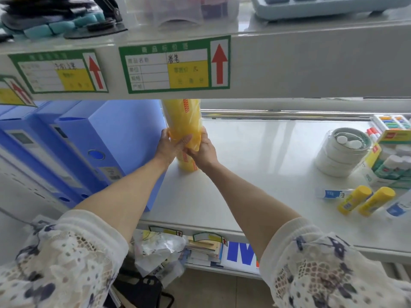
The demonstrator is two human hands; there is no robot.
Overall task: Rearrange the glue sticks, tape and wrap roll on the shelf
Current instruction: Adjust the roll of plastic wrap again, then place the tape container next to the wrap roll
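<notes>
Lace sleeves with dark flower prints are filling the near corners at 7 and 5 o'clock, and two bare forearms are reaching from them up toward the middle of the white shelf (pixel 255 165). Below the shelf lip, around 6 o'clock, a crumpled plastic bag and a stack of papers are sitting on a lower level.

At 3 to 4 o'clock, near the shelf's front edge, two yellow glue sticks (pixel 365 200) are lying side by side on their sides, with a white and blue glue stick (pixel 331 193) lying just beyond them and another blue and white tube partly cut off by the frame edge. Farther back at 3 o'clock, a stack of white tape rolls (pixel 343 151) is standing next to a box of upright white-capped glue sticks (pixel 393 163); a box of coloured items is lying behind them.

At centre, the left hand (pixel 171 145) and right hand (pixel 203 150) are both wrapping their fingers around the yellow wrap roll (pixel 183 121), which is standing upright on the shelf with its top hidden behind the upper shelf's edge. The roll is just beside the blue file boxes (pixel 89 147) lined up at 9 o'clock.

Farthest, at 12 o'clock, green-bordered price labels (pixel 174 64) with red arrows are facing out from the upper shelf's edge.
</notes>
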